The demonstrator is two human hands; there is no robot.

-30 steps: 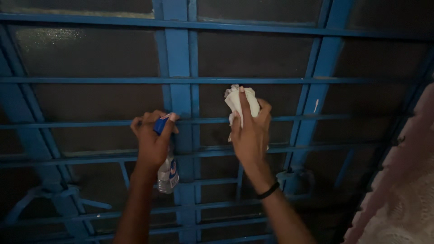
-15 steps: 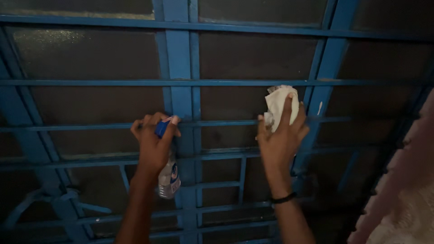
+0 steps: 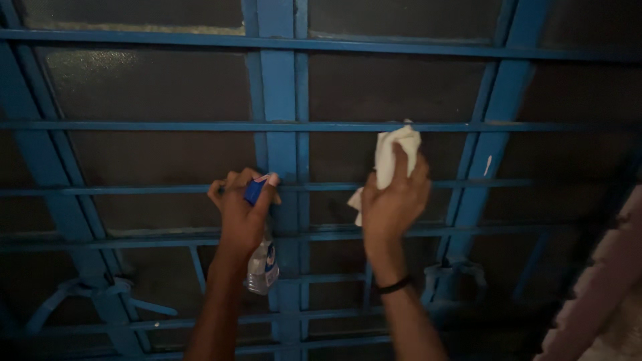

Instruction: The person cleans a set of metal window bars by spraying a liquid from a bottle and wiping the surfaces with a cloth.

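White crumpled cloth [image 3: 394, 157] is pinched by the right hand [image 3: 393, 204] against a blue metal window bar [image 3: 468, 126] for wiping; the clear blue-capped spray bottle [image 3: 262, 257] is gripped ready by the left hand [image 3: 242, 214]

The left hand [image 3: 242, 212] hides most of the spray bottle [image 3: 262, 266]; the curtain [image 3: 605, 301] is cut off at the right edge.

Left hand [image 3: 242, 212] wrapped around a small clear spray bottle [image 3: 263, 266] with a blue top, held up against the blue metal window grille [image 3: 281, 100], bottle body hanging below the fist. Right hand [image 3: 394, 200] grips a crumpled white cloth [image 3: 393, 155], pressed to the dark frosted glass [image 3: 394, 90] just under a horizontal bar; black band [image 3: 394, 286] on that wrist. Pale patterned fabric [image 3: 605, 294] at the lower right edge, well apart from both hands.
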